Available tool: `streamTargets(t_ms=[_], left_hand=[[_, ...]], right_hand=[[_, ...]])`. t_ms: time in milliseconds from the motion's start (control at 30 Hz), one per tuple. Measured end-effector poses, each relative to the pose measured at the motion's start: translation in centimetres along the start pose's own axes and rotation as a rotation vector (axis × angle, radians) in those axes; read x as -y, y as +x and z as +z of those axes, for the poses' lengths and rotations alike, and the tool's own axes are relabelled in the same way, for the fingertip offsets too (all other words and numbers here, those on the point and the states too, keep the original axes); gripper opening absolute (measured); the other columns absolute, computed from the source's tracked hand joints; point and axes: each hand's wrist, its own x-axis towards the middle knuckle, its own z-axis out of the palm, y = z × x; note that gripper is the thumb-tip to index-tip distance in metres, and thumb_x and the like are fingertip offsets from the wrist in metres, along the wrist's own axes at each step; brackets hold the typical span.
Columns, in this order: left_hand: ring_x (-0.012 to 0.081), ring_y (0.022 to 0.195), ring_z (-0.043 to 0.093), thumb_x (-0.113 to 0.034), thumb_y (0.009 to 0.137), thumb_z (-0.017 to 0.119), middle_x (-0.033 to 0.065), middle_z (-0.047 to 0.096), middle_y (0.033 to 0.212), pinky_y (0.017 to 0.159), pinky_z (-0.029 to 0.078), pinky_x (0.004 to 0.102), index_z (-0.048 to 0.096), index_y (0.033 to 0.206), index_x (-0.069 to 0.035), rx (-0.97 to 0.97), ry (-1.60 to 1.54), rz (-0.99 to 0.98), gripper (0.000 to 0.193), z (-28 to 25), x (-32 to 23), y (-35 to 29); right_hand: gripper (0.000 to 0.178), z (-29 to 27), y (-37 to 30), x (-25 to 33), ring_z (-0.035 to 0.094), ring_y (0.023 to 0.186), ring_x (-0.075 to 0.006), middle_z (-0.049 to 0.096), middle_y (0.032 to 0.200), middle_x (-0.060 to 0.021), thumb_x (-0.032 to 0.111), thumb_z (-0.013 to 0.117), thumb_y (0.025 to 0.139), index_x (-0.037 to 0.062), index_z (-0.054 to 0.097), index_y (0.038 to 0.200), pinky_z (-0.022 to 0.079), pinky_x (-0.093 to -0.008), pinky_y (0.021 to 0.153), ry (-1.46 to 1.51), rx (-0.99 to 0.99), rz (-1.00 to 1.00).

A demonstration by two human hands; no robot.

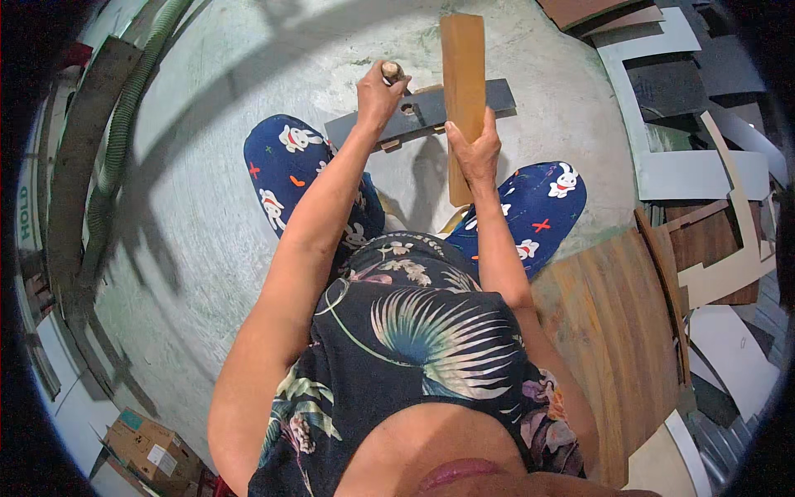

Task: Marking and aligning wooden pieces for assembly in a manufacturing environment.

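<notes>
My left hand (pixel 380 97) is closed around a round, wooden-ended handle (pixel 392 70), seen almost end-on; the rest of this tool is hidden behind the hand. Below it, a long dark grey board (pixel 385 118) with a hole lies crosswise in front of me, on light wooden pieces that show at its edges. My right hand (pixel 478 149) grips a brown wooden plank (pixel 465 74) by its side, thumb on the near face. The plank stands across the right part of the grey board and covers some of it. Whether the two touch cannot be made out.
I sit on the concrete floor (pixel 199 207), knees spread around the board. A heap of panel offcuts (pixel 662 157) lies at the right, with a large wood-grained sheet (pixel 604 323) nearer. A ribbed hose (pixel 124 141) runs along the left; a cardboard box (pixel 149 451) stands lower left.
</notes>
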Motion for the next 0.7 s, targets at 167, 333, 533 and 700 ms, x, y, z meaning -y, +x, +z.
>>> streamTargets(t_ms=[167,333,533,700], left_hand=[[0.0215,0.084,0.069,-0.023,0.077,0.08,0.0122,0.072,0.091,0.077,0.053,0.0343,0.065,0.105,0.001,0.016,0.099,-0.022,0.039,0.1,0.3,0.0],[0.033,0.083,0.07,-0.02,0.075,0.08,0.0192,0.07,0.088,0.073,0.053,0.04,0.064,0.1,0.0,0.027,0.032,0.002,0.036,0.8,0.6,-0.4],[0.0337,0.087,0.069,-0.019,0.074,0.081,0.0201,0.069,0.091,0.075,0.053,0.0409,0.063,0.101,0.0,0.053,0.091,0.005,0.038,1.3,1.1,-0.5],[0.0346,0.086,0.068,-0.018,0.074,0.081,0.0204,0.069,0.092,0.075,0.053,0.041,0.063,0.101,0.0,0.045,0.083,-0.004,0.038,1.5,1.2,-0.6]], right_hand=[[0.05,0.3,0.0,-0.3,0.068,0.094,-0.0348,0.067,0.101,-0.0197,0.025,0.077,0.077,0.0027,0.054,0.115,0.053,-0.0414,0.08,-0.011,-0.023,-0.035],[0.05,0.5,-0.2,0.5,0.068,0.094,-0.0356,0.067,0.1,-0.0203,0.025,0.077,0.076,0.0027,0.054,0.115,0.053,-0.0421,0.08,-0.022,0.023,-0.036],[0.049,0.4,-0.2,0.6,0.068,0.094,-0.0369,0.068,0.1,-0.0209,0.024,0.076,0.076,0.002,0.054,0.114,0.053,-0.0428,0.08,-0.009,0.035,-0.034],[0.051,0.4,-0.1,0.7,0.068,0.095,-0.0367,0.068,0.101,-0.0211,0.024,0.077,0.076,0.002,0.054,0.115,0.053,-0.0427,0.081,-0.012,0.04,-0.03]])
